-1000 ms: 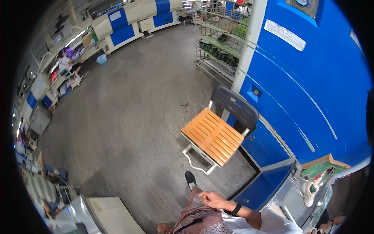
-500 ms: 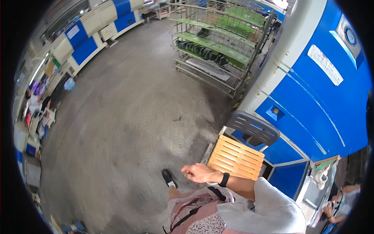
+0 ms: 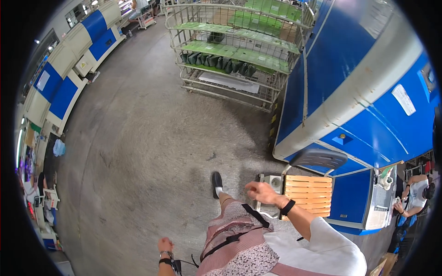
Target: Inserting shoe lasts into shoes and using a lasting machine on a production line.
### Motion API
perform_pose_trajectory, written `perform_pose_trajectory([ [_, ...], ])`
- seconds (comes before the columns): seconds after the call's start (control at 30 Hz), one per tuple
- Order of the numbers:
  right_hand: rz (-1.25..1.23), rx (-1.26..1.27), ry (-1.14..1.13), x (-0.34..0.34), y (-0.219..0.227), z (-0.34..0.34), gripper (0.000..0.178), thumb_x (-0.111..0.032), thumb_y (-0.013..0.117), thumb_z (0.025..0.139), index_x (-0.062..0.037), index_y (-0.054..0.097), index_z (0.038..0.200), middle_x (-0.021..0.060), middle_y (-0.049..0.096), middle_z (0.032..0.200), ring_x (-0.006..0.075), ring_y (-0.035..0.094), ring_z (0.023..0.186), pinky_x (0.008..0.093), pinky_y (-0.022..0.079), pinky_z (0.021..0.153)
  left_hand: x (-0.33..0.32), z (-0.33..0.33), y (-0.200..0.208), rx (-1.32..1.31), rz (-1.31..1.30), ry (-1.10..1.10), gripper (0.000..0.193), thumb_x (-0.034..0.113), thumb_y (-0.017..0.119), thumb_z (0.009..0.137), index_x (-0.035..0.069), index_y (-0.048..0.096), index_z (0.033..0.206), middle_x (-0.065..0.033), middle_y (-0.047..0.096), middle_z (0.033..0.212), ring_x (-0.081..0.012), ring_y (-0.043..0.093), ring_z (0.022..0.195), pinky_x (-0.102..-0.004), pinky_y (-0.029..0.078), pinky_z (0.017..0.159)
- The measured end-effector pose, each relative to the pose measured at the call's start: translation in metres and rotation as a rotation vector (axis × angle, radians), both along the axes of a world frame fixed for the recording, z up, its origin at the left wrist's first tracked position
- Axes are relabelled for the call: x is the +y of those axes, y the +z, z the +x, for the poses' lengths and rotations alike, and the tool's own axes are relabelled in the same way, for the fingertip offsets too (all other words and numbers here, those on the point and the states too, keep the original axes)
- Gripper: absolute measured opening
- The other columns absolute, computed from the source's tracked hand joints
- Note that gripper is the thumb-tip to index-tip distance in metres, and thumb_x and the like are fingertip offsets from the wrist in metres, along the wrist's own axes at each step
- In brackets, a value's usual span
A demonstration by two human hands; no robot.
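As you stand over the grey floor [image 3: 138,138], your right hand [image 3: 261,192] is free of any object, its fingers loosely bent, a black band [image 3: 287,207] at the wrist. It appears just left of the chair [image 3: 307,193], whose slatted wooden seat is beside the blue machine [image 3: 331,60]; whether your hand or forearm touches it cannot be told. Your left hand [image 3: 165,245] hangs low with curled fingers, and its grip is unclear. Ahead of you, a wire rack [image 3: 239,54] carries dark pieces [image 3: 214,61]. Far to your right is a co-worker [image 3: 418,191].
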State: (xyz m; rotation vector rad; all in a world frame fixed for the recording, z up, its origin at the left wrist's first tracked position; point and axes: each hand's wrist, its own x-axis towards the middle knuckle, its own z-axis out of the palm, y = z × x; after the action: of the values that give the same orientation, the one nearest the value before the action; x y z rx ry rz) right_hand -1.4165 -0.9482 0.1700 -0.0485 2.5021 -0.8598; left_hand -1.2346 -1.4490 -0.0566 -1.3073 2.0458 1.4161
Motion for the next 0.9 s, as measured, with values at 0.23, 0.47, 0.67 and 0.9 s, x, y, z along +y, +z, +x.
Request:
perform_pose_trajectory([
  [0.23,0.022,-0.048,-0.192,-0.014,-0.019,-0.179,0.038,-0.026,0.060,0.089,-0.0074,0.064,0.121,0.0164,0.072,0.101,0.0325,0.068,0.096,0.0413,0.053,0.086,-0.028,-0.190,0.010,0.015,0.079,-0.202,0.020,0.016,0.058,0.087,0.000,0.062,0.099,-0.0110,0.067,0.076,-0.0202,0.068,0.063,-0.0324,0.054,0.051],
  [0.47,-0.050,0.149,-0.335,-0.011,0.013,-0.321,0.033,-0.019,0.061,0.090,-0.0041,0.063,0.119,0.0160,0.072,0.086,0.0246,0.072,0.079,0.0362,0.054,0.075,-0.079,-0.388,0.019,0.040,0.120,-0.307,0.026,0.016,0.059,0.084,-0.003,0.064,0.101,-0.0122,0.069,0.081,-0.0220,0.070,0.069,-0.0327,0.055,0.056],
  [0.67,-0.024,0.244,-0.555,-0.020,0.058,-0.391,0.034,-0.014,0.060,0.088,0.0019,0.061,0.117,0.0125,0.071,0.086,0.0186,0.070,0.071,0.0315,0.054,0.069,-0.095,-0.610,0.030,0.162,0.076,-0.445,0.026,0.016,0.059,0.085,-0.001,0.066,0.103,-0.0117,0.070,0.082,-0.0209,0.070,0.070,-0.0325,0.053,0.057],
  [0.9,-0.033,0.333,-0.882,-0.043,0.080,-0.428,0.033,-0.014,0.060,0.088,0.0030,0.061,0.116,0.0112,0.072,0.084,0.0172,0.069,0.069,0.0292,0.054,0.069,-0.080,-0.859,0.068,0.231,0.227,-0.598,0.025,0.017,0.059,0.087,0.001,0.064,0.106,-0.0098,0.069,0.088,-0.0187,0.069,0.070,-0.0308,0.052,0.056],
])
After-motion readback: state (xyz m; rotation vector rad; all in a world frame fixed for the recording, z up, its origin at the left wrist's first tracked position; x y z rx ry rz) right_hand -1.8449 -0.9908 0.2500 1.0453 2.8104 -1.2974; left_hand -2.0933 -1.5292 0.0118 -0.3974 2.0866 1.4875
